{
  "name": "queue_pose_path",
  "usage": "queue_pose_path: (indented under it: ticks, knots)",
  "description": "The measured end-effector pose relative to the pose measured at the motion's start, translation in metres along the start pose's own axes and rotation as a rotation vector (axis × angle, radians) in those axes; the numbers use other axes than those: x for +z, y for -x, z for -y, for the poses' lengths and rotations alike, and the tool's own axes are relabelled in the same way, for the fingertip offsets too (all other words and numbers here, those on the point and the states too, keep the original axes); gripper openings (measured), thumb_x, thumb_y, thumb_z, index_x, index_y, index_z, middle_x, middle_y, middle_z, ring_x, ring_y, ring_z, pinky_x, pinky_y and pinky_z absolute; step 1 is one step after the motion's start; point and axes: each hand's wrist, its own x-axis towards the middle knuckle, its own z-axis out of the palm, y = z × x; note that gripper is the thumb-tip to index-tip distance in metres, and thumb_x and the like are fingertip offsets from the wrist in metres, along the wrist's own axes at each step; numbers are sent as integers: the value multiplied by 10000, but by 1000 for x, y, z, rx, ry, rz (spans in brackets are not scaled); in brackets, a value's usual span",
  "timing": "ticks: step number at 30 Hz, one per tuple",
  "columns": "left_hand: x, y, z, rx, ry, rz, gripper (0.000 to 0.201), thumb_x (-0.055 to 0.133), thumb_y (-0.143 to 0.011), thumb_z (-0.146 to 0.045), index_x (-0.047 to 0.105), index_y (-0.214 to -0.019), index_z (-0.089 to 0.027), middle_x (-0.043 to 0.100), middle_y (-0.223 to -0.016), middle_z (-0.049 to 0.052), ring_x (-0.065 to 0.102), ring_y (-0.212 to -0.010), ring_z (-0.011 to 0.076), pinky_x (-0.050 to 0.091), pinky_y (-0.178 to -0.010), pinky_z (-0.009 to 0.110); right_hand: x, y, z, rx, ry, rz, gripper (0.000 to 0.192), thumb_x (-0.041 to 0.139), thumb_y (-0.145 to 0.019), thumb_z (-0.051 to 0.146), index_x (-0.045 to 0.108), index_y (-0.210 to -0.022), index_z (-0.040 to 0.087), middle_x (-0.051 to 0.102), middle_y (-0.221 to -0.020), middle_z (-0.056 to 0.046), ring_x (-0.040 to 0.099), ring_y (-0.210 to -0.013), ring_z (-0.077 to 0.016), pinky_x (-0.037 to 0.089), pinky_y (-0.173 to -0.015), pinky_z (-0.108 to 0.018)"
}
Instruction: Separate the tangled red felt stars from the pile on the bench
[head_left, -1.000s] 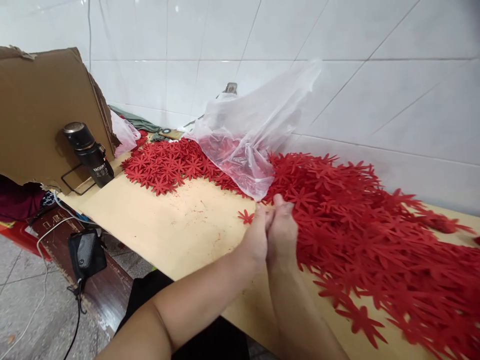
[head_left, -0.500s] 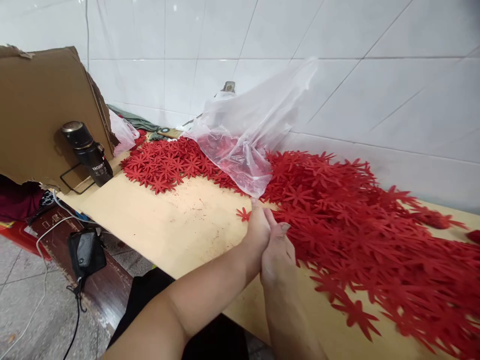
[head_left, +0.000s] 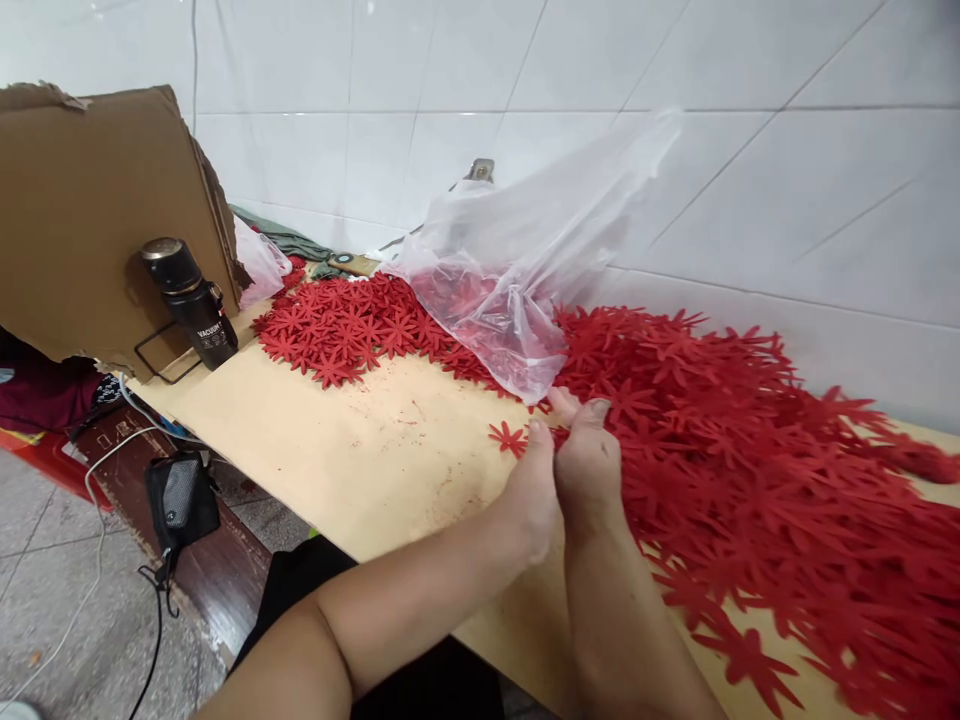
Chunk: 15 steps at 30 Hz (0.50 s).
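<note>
1. While both forearms are reaching forward side by side over the near edge, the left hand (head_left: 534, 490) and right hand (head_left: 589, 465) are pressing together at the near fringe of the red flower cut-outs (head_left: 750, 470), fingers bunched narrow; they seem to be pinching one or a few cut-outs between them, though exactly what is gripped is hidden behind the knuckles.
2. Judging from this, the step in hand is picking or separating pieces at the edge of the heap; the next move is likely calling for a light fingertip pinch that peels off a thin piece without dragging its neighbours along.
3. Both wrists are lying low, nearly on the surface (head_left: 360, 440), with the palms turning toward each other and the thumbs touching.
4. Just left of the fingertips, a single loose flower (head_left: 508, 437) is lying apart from the heap on bare board.
5. Just beyond the hands, a clear plastic bag (head_left: 510, 270) is slumping on the heap, holding more red pieces, its mouth leaning against the tiled wall (head_left: 750, 150).
6. Far left, a black vacuum flask (head_left: 191, 305) is standing against a cardboard sheet (head_left: 82, 210).
</note>
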Motion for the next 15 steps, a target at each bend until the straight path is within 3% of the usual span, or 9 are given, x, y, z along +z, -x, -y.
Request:
queue_pose_path:
  ticks: [4, 6, 9, 12, 15]
  knots:
    - [-2, -20, -21, -19, 134, -43, 692, 40, -950, -493, 406, -1420, -140, 456, -1477, 62, 434, -1351, 145, 288, -1153, 248, 1, 34, 7, -316, 31, 103, 859, 184, -855, 735, 541, -1328, 113, 411, -1485, -163, 276, -1438, -294, 170, -1180, -546]
    - [-5, -28, -26, -35, 105, -60, 786, 36, -912, -590, 408, -1410, -108, 466, -1462, 106, 453, -1340, 185, 350, -1129, 283, 2, 50, 13, -387, -23, 137, 861, 136, -860, 733, 515, -1359, 143, 409, -1490, -147, 271, -1442, -282, 171, -1179, -551]
    - [-6, -28, -23, 46, -91, -22, 735, 35, -912, -579, 366, -1443, -194, 446, -1482, 60, 408, -1376, 200, 378, -1126, 354, 8, 51, 21, -299, -110, 125, 908, 32, -855, 726, 531, -1351, 153, 428, -1481, -134, 254, -1451, -259, 169, -1193, -512]
    - [-2, -17, -21, 188, -391, 32, 638, -34, -943, -375, 275, -1490, -264, 471, -1463, 8, 337, -1419, 177, 296, -1183, 425, 14, 30, 26, -236, -109, 39, 871, 60, -862, 724, 511, -1371, 180, 424, -1488, -106, 256, -1451, -235, 152, -1208, -475]
    - [-1, -7, -30, 322, -615, 86, 696, -137, -921, -370, 185, -1515, -202, 465, -1466, 40, 334, -1420, 184, 312, -1172, 445, 16, 14, 30, -279, -68, 24, 850, 85, -858, 734, 452, -1416, 209, 443, -1478, -81, 252, -1454, -223, 151, -1212, -483]
